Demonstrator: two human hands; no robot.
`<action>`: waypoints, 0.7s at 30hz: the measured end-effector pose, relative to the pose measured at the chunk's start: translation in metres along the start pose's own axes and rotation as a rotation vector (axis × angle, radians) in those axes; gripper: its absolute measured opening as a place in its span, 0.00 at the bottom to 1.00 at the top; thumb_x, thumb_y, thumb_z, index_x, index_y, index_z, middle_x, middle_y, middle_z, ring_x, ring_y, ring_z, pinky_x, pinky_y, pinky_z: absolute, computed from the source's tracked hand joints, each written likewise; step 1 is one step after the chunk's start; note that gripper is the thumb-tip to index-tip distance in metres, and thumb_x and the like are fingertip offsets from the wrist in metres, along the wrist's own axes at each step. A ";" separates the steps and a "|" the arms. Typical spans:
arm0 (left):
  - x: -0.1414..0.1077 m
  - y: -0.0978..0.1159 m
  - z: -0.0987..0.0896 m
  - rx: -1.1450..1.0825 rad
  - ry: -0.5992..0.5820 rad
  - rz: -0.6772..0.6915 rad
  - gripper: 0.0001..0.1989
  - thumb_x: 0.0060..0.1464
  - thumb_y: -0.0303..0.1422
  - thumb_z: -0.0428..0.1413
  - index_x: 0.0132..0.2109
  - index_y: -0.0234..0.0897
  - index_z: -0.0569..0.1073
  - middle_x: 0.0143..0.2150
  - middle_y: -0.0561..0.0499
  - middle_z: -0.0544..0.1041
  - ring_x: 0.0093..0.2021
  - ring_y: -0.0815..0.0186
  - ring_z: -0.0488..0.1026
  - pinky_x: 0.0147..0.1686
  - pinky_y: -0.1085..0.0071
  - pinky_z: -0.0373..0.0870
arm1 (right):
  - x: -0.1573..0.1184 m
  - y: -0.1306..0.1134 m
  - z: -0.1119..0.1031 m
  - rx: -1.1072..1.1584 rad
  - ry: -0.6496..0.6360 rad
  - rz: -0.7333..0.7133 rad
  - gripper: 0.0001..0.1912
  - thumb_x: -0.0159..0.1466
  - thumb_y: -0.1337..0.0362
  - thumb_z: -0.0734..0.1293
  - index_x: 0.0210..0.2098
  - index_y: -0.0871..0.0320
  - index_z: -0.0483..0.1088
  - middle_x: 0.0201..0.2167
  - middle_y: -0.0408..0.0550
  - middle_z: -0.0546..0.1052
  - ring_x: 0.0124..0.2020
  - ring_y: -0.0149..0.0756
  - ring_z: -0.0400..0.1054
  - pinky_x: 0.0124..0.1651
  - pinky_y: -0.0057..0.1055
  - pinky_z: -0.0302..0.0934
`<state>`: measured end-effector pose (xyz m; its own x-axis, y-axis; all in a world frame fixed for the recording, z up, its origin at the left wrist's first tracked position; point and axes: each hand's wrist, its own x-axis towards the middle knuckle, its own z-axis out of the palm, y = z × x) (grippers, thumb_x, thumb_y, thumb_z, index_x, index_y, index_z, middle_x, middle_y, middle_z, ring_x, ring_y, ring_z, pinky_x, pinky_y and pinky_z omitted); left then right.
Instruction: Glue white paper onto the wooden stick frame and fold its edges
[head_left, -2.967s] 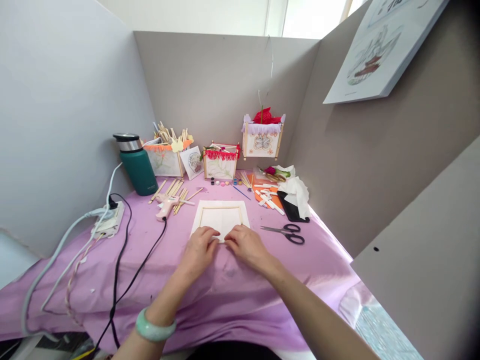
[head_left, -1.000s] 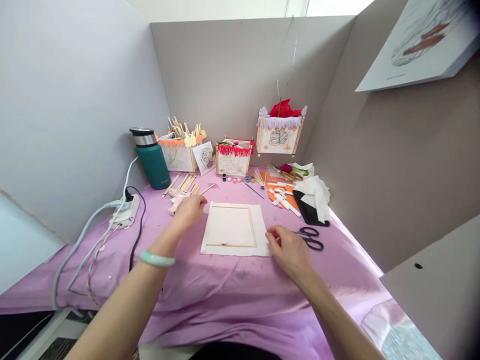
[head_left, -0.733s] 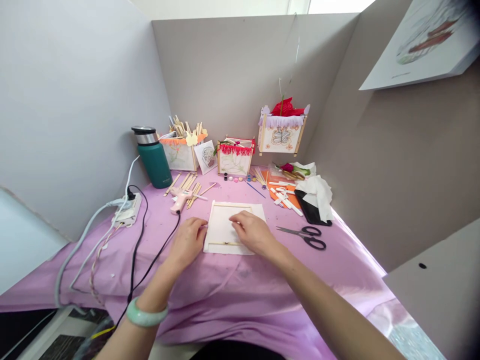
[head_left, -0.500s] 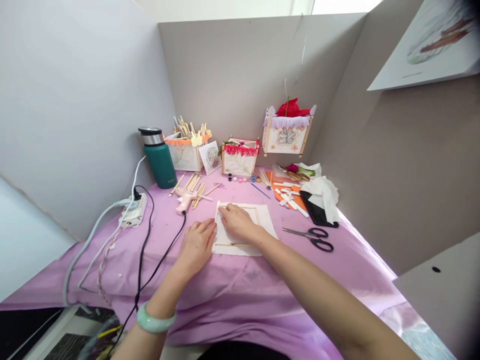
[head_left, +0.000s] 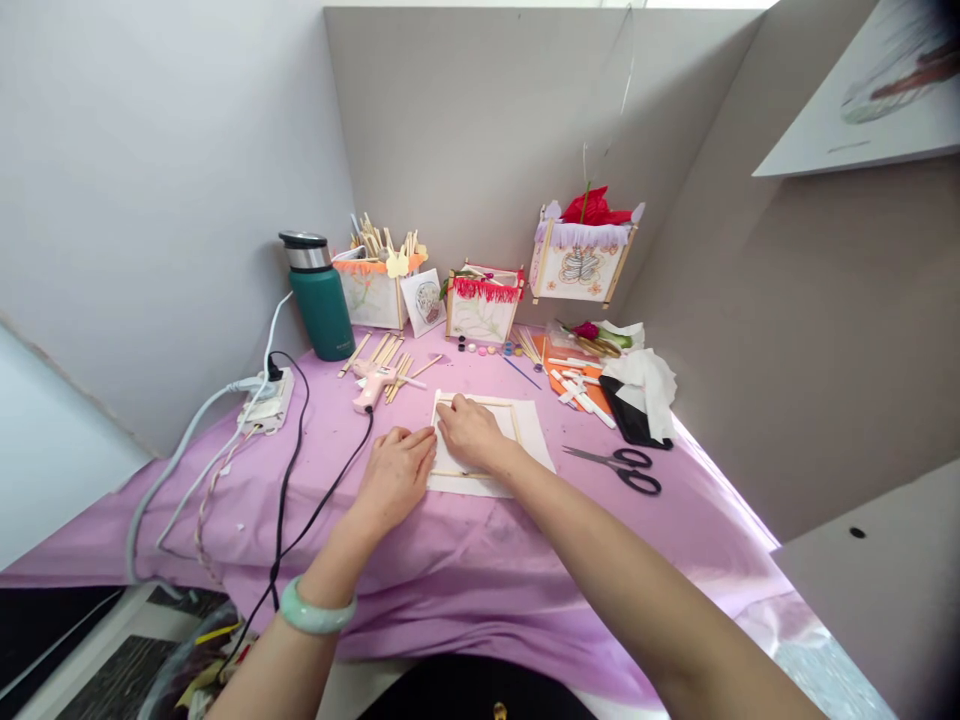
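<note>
Across the lower half of the frame we see a bench (head_left: 465, 560) draped in crumpled purple cloth, probably there to guard it from glue and paint. Right of top centre, a white box with wooden-stick edges and lilac fringe (head_left: 577, 262) seems to hang from thin wire, which would spare bench space. The dark green metal bottle (head_left: 322, 310) stands upright at left, presumably kept clear of the hands.

At centre lies the thin white square sheet (head_left: 535, 440), flat, bearing a rectangular frame of pale wooden sticks (head_left: 516, 424). We judge the left hand (head_left: 397, 472) steadies the sheet's left edge, while the right hand (head_left: 466, 430) reaches across to press there; the two sit close together, fingers bent, though we cannot tell whether either pinches the edge.

The black-handled scissors (head_left: 615, 463) lie right of centre and the pale pink glue gun (head_left: 375, 385) left of it, each likely parked within reach.
</note>
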<state>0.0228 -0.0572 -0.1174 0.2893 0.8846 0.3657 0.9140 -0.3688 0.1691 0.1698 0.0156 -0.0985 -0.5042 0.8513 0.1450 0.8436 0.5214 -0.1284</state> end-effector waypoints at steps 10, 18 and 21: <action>-0.001 -0.010 0.000 -0.245 0.093 0.006 0.16 0.62 0.34 0.45 0.48 0.36 0.75 0.51 0.48 0.76 0.49 0.62 0.69 0.53 0.63 0.64 | -0.071 0.066 -0.036 0.448 0.211 0.113 0.13 0.66 0.64 0.60 0.46 0.57 0.73 0.44 0.48 0.76 0.44 0.33 0.68 0.46 0.26 0.58; -0.002 -0.011 0.003 -0.238 0.116 0.016 0.14 0.60 0.34 0.47 0.46 0.37 0.75 0.50 0.48 0.77 0.50 0.62 0.70 0.53 0.64 0.65 | -0.146 0.080 -0.013 0.618 0.269 0.165 0.08 0.63 0.63 0.62 0.35 0.55 0.74 0.34 0.45 0.76 0.36 0.34 0.69 0.40 0.27 0.59; -0.003 -0.011 0.002 -0.249 0.131 0.017 0.13 0.59 0.34 0.48 0.46 0.37 0.75 0.49 0.48 0.77 0.49 0.62 0.70 0.53 0.64 0.66 | -0.144 0.077 -0.012 0.588 0.284 0.141 0.07 0.62 0.65 0.63 0.35 0.56 0.74 0.32 0.44 0.75 0.34 0.33 0.68 0.38 0.27 0.58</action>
<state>0.0128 -0.0551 -0.1223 0.2497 0.8396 0.4824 0.8067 -0.4559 0.3760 0.3093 -0.0676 -0.1174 -0.2604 0.9075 0.3296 0.6160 0.4191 -0.6670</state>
